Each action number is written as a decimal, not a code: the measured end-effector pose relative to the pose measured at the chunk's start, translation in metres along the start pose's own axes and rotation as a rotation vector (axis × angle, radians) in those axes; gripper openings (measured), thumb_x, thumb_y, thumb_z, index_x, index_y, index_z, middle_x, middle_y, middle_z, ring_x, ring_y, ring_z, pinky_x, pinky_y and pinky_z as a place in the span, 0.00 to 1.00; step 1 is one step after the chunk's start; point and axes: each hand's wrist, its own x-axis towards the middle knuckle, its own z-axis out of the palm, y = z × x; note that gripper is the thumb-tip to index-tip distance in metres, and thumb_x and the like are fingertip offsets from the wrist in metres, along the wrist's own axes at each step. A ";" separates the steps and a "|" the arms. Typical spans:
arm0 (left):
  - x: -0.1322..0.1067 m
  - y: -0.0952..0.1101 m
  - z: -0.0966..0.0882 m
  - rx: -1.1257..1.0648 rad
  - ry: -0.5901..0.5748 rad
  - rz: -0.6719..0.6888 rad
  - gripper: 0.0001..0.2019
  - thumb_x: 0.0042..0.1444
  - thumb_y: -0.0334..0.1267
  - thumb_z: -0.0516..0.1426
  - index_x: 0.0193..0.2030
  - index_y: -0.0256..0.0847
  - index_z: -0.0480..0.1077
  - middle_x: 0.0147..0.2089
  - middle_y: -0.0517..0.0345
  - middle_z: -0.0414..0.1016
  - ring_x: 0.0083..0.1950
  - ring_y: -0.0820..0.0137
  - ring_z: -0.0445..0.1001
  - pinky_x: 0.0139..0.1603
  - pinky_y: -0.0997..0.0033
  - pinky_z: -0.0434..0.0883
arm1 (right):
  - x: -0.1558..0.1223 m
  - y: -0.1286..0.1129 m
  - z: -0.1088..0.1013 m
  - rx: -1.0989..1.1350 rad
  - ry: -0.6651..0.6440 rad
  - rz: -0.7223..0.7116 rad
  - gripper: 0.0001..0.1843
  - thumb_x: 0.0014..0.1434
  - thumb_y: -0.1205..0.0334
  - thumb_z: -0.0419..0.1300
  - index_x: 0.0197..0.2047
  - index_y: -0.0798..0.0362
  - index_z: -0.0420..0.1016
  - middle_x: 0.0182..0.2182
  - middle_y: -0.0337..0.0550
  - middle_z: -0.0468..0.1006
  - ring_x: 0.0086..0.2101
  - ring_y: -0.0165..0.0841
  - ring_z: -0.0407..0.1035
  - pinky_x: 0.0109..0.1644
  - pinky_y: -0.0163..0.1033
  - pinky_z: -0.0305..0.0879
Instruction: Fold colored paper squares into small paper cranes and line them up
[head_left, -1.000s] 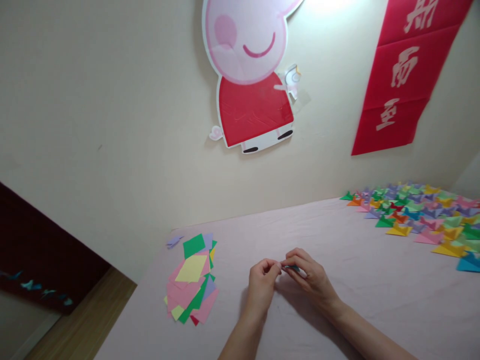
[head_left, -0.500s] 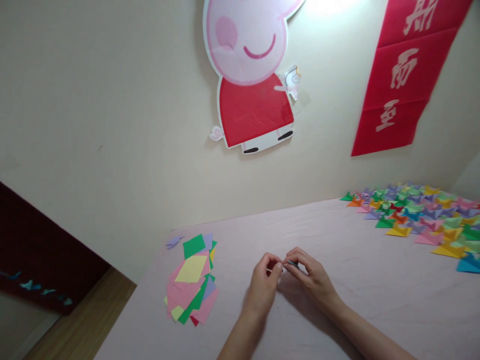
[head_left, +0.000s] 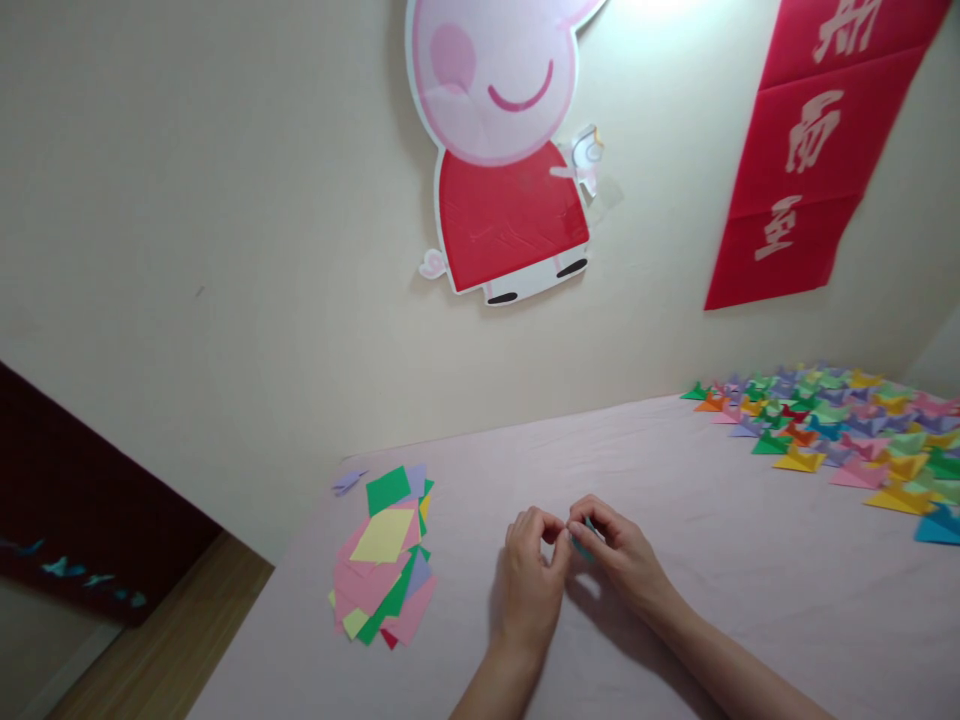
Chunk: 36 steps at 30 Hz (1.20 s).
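Observation:
My left hand [head_left: 531, 580] and my right hand [head_left: 621, 555] meet fingertip to fingertip over the pink cloth-covered table [head_left: 675, 620]. Between them they pinch a small teal folded paper piece [head_left: 582, 543], mostly hidden by the fingers. Both hands have their fingers curled in a pinch. A loose pile of coloured paper squares [head_left: 384, 568] lies to the left of my left hand.
Several folded paper pieces in many colours [head_left: 847, 430] are laid out in rows at the right back of the table. A small purple folded piece [head_left: 348, 481] lies beside the pile. The table's left edge drops to a wooden floor [head_left: 172, 650]. A wall with a cartoon cut-out [head_left: 504, 150] and red banner [head_left: 814, 150] stands behind.
My hands have shifted slightly closer together and lower towards the table, still working the teal piece. My left fingers have curled more tightly around it.

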 end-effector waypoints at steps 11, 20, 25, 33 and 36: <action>0.003 -0.012 0.008 -0.286 -0.088 -0.169 0.09 0.57 0.43 0.55 0.29 0.42 0.66 0.29 0.60 0.68 0.33 0.68 0.65 0.36 0.69 0.61 | 0.003 0.003 0.004 0.302 0.013 0.190 0.21 0.51 0.41 0.68 0.39 0.49 0.76 0.31 0.38 0.73 0.32 0.34 0.66 0.37 0.39 0.62; 0.012 -0.019 0.005 -0.500 -0.101 -0.299 0.16 0.50 0.51 0.57 0.24 0.42 0.63 0.22 0.65 0.60 0.26 0.73 0.57 0.29 0.72 0.57 | 0.004 0.008 -0.001 0.186 0.062 0.087 0.13 0.52 0.50 0.67 0.35 0.50 0.74 0.26 0.37 0.72 0.29 0.33 0.66 0.35 0.38 0.63; 0.013 -0.016 0.000 -0.567 -0.075 -0.351 0.16 0.50 0.51 0.58 0.24 0.41 0.64 0.23 0.65 0.60 0.27 0.73 0.57 0.29 0.73 0.56 | 0.003 0.005 -0.003 0.047 -0.104 -0.029 0.10 0.59 0.57 0.57 0.35 0.50 0.78 0.34 0.42 0.76 0.38 0.38 0.70 0.46 0.42 0.65; 0.014 -0.016 -0.003 -0.584 -0.086 -0.347 0.16 0.48 0.51 0.59 0.23 0.41 0.63 0.23 0.65 0.59 0.27 0.73 0.56 0.30 0.73 0.55 | 0.003 0.004 -0.001 0.087 -0.112 0.002 0.09 0.55 0.54 0.63 0.33 0.51 0.77 0.36 0.44 0.76 0.37 0.37 0.71 0.40 0.39 0.67; 0.014 -0.016 -0.002 -0.568 -0.113 -0.329 0.17 0.49 0.52 0.59 0.23 0.41 0.64 0.22 0.65 0.60 0.27 0.73 0.56 0.29 0.73 0.55 | 0.003 0.007 -0.003 0.142 -0.081 0.125 0.15 0.52 0.49 0.67 0.30 0.52 0.76 0.28 0.40 0.76 0.30 0.34 0.69 0.35 0.38 0.66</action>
